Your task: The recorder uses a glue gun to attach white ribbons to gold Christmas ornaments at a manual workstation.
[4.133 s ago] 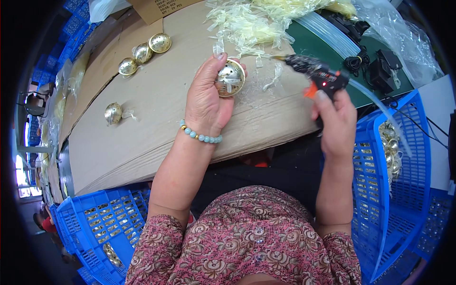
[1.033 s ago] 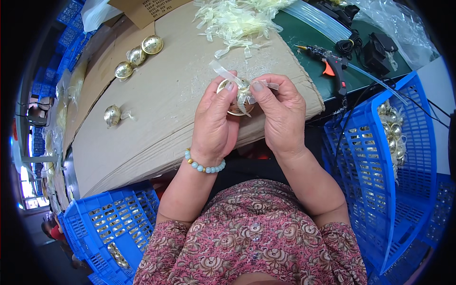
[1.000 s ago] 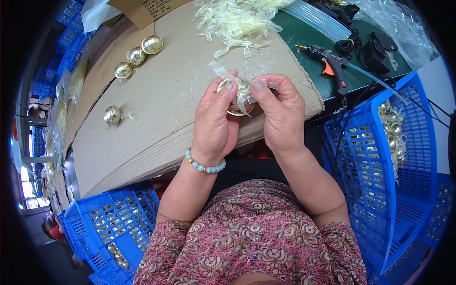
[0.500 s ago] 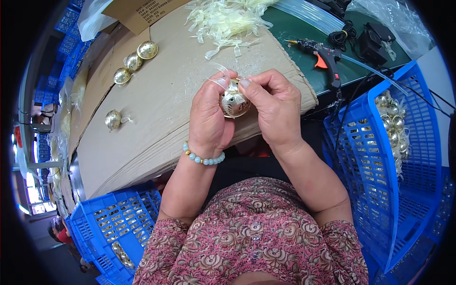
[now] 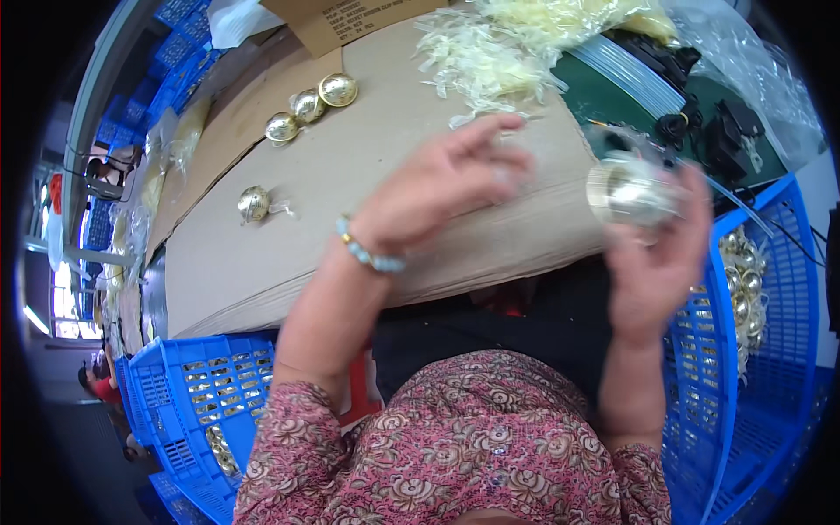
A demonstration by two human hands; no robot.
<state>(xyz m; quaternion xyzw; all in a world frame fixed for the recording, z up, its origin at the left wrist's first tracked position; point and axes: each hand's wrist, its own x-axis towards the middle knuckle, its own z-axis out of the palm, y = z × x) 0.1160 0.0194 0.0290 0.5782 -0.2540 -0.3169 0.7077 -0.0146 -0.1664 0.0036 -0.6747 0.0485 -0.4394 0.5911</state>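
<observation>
My right hand holds a shiny gold ball ornament to the right of the cardboard, over the table edge; both are smeared by motion. My left hand, with a pale blue bead bracelet at the wrist, hangs over the cardboard with its fingers apart and nothing visible in them. A loose gold ball with a clear ribbon tail lies to the left. Farther back, three gold balls sit in a row. Beyond my left hand lies a heap of pale translucent ribbon strips.
A cardboard sheet covers the table. The glue gun is partly hidden behind the ornament. A blue crate with gold balls stands at right, another blue crate at lower left. Clear glue sticks lie at the back right.
My hands have parted. The right hand has carried the gold ball to the right, toward the crate side, while the left has let go of it. The whole view has shifted somewhat.
</observation>
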